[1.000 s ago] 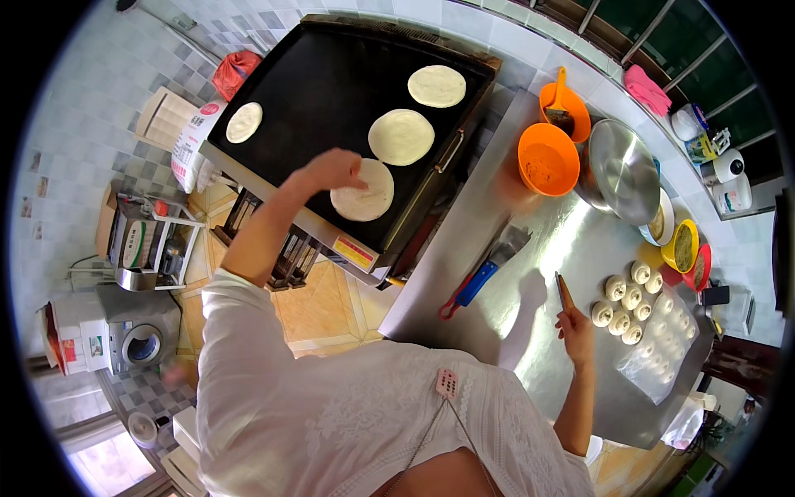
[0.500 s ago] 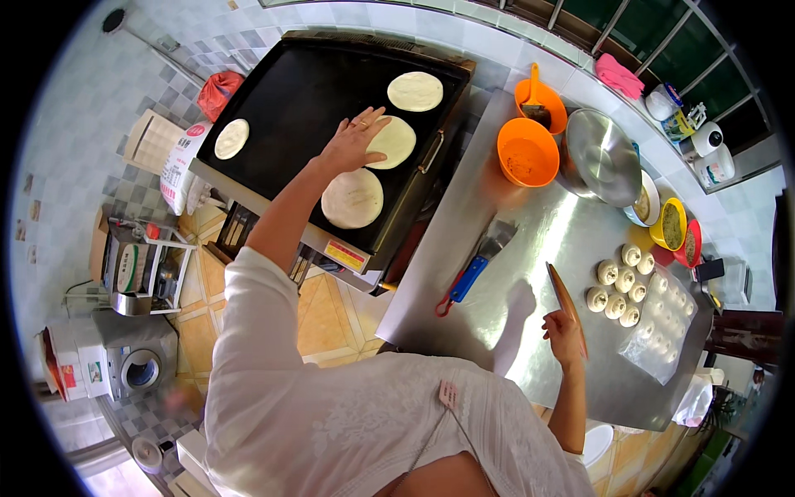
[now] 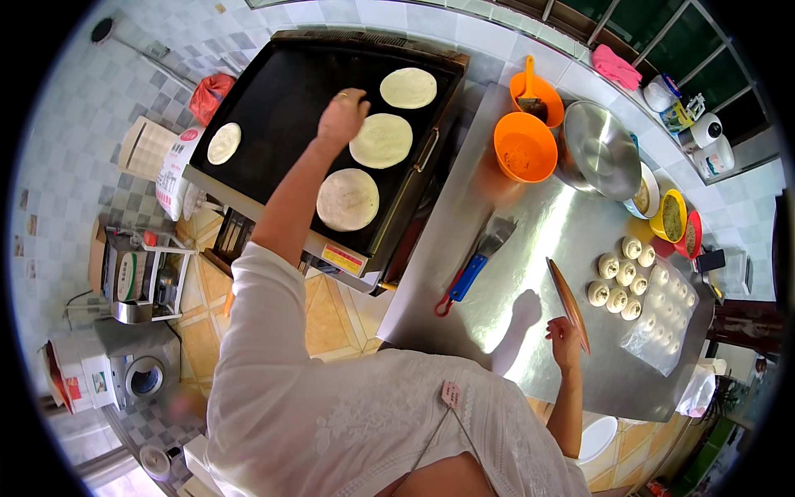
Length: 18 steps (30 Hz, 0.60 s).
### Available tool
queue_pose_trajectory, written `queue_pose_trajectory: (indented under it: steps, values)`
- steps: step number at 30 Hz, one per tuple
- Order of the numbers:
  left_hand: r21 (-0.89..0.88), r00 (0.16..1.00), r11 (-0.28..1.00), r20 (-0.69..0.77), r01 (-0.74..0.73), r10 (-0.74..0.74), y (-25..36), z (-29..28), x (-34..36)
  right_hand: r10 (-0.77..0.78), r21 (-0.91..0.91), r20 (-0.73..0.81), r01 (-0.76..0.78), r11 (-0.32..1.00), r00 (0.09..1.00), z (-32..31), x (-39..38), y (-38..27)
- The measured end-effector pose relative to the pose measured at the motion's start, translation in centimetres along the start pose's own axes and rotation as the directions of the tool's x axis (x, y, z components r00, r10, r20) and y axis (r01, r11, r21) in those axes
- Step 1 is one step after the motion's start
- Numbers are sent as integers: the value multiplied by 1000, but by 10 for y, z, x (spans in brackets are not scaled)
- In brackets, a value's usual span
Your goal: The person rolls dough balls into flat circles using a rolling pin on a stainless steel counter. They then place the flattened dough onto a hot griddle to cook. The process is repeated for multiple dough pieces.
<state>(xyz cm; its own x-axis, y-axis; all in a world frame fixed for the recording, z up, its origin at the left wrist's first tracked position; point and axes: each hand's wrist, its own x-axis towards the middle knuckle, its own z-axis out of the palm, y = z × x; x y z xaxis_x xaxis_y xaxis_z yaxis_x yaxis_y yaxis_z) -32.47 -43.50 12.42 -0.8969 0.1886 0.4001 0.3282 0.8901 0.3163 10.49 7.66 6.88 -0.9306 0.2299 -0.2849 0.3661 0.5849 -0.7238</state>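
Note:
My left hand is over the black griddle, beside the left edge of the middle pale flatbread. Its fingers are curled in and pressed together, with nothing showing in them; the fingertips are partly hidden. A second flatbread lies beyond it, a browner-specked third nearer me, and a small one at the griddle's far left. On the steel table, my right hand hangs loosely bent, fingers apart, beside a tapered wooden rolling pin. It does not seem to grip the pin.
A blue-handled scraper and a red-handled tool lie mid-table. Several dough balls sit at right by a plastic sheet. Orange bowls, a steel basin and small seasoning bowls line the back.
My left hand has come off the middle flatbread toward the left, and its spread fingers have curled in. The right hand's pointing finger has relaxed; it stays beside the rolling pin.

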Motion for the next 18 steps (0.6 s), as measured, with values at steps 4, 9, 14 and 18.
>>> queue_pose_trajectory:
  steps: [4, 9, 14, 18]
  values:
    - [-93, 990, 985, 2, -143, 143, -16, -21, 1, -97, -97, -144, 83, 992, 985, -1, 1, 22]
    - [-181, 982, 971, 77, -158, 174, -18, -22, -17, 13, -147, -229, -48, 988, 973, -2, 10, 24]
    - [-100, 970, 965, -3, -243, 244, 49, -26, 0, -230, -453, -457, -2, 891, 859, -2, 6, 93]
    - [-362, 888, 842, 75, -400, 454, 193, -22, -39, -153, -477, -441, -87, 874, 884, 6, 14, 97]
